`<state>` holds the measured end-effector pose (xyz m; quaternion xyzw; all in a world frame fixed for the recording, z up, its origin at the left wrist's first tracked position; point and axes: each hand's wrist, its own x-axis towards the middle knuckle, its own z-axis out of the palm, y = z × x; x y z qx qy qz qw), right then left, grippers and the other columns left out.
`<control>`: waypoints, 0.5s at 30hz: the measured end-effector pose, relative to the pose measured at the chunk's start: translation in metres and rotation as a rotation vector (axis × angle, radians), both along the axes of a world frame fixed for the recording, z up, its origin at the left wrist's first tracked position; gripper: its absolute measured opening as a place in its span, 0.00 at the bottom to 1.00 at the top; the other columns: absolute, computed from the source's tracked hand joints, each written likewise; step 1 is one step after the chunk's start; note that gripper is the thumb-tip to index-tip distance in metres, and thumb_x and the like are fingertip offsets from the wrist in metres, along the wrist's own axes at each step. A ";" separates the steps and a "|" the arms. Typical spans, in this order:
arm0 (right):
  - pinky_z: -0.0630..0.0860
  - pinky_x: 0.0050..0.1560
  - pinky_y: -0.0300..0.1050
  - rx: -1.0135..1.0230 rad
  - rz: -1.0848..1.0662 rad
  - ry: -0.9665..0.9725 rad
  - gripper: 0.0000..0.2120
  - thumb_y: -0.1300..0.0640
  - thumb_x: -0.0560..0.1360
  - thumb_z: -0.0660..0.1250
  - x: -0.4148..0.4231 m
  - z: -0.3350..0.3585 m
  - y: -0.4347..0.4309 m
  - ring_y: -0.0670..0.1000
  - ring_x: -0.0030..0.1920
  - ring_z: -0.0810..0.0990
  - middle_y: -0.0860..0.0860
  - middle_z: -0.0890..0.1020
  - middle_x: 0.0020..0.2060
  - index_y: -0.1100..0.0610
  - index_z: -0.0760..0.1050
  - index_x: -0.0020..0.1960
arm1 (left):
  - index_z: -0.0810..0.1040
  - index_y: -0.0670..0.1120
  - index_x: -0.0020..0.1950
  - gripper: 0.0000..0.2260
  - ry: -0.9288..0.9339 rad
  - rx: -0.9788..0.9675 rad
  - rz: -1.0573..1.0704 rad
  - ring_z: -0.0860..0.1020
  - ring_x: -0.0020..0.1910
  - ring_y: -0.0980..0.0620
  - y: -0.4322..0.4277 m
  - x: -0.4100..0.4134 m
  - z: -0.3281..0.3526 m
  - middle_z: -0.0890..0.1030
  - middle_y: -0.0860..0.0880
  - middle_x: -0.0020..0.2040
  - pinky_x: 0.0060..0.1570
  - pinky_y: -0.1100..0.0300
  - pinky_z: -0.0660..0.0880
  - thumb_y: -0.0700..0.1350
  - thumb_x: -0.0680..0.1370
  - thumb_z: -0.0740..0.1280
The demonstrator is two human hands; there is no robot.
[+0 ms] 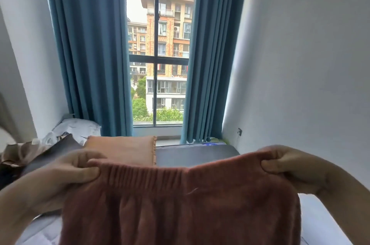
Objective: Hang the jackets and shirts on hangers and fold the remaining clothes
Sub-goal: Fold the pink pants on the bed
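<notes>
A rust-red fleecy garment with a gathered elastic waistband (180, 204) hangs spread in front of me, held up above the bed. My left hand (74, 170) pinches the waistband's left end between thumb and fingers. My right hand (288, 166) pinches the right end the same way. The garment's lower part runs out of the frame at the bottom. Behind it, a folded orange cloth (122, 149) lies flat on the bed.
A dark grey bed surface (196, 153) stretches toward the window with blue curtains (90, 54). At the left lie a dark garment (60, 146), patterned fabric (18, 152) and a pale pillow (78, 127). White walls stand on both sides.
</notes>
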<state>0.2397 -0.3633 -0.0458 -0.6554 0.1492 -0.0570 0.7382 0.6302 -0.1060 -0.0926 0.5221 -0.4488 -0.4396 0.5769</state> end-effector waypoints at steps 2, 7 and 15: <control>0.81 0.48 0.47 0.089 0.046 0.060 0.15 0.63 0.71 0.74 0.001 -0.036 -0.015 0.56 0.45 0.84 0.62 0.84 0.45 0.70 0.79 0.54 | 0.80 0.30 0.39 0.15 0.151 0.057 -0.028 0.79 0.29 0.43 -0.013 0.004 -0.034 0.77 0.32 0.34 0.28 0.58 0.77 0.29 0.57 0.80; 0.78 0.52 0.46 0.251 0.056 0.245 0.14 0.67 0.72 0.70 0.006 -0.139 -0.057 0.54 0.47 0.83 0.59 0.83 0.47 0.72 0.76 0.56 | 0.81 0.32 0.40 0.27 0.132 0.355 -0.056 0.78 0.33 0.47 -0.041 0.006 -0.139 0.78 0.34 0.36 0.33 0.62 0.75 0.42 0.49 0.86; 0.71 0.38 0.33 -0.268 -0.183 0.646 0.12 0.63 0.68 0.71 0.061 -0.332 -0.127 0.39 0.33 0.76 0.42 0.78 0.27 0.49 0.80 0.29 | 0.84 0.40 0.38 0.11 -0.168 0.696 0.282 0.76 0.35 0.57 -0.115 -0.018 -0.300 0.80 0.49 0.32 0.39 0.66 0.71 0.44 0.61 0.76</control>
